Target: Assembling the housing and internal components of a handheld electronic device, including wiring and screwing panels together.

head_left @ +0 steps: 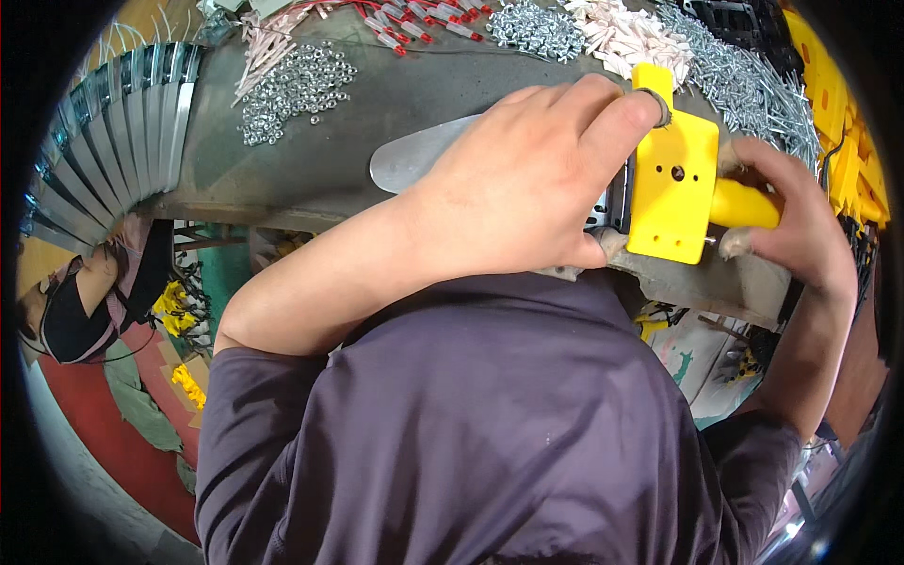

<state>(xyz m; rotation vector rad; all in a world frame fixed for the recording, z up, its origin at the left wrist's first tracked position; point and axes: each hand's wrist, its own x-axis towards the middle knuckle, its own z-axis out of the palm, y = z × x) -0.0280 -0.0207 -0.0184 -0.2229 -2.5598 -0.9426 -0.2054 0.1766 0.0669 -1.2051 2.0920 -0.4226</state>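
My left hand (527, 179) lies over a flat grey metal blade (405, 160) and pinches the left edge of a yellow plastic plate (673, 184) with small holes. A small metal washer or nut sits at my left fingertip near the plate's top tab. My right hand (796, 226) grips a yellow handle (744, 205) that points at the plate from the right. A ribbed metal part shows between my left hand and the plate. Both hands rest at the near edge of the grey workbench (424, 94).
On the bench lie a heap of small nuts (297, 85), a pile of screws (753, 75), white plastic pieces (626, 38) and red-tipped parts (414, 24). Metal strips (122, 132) fan out at the left. Yellow plastic parts (843, 122) stack at the right. Another person (85, 301) sits lower left.
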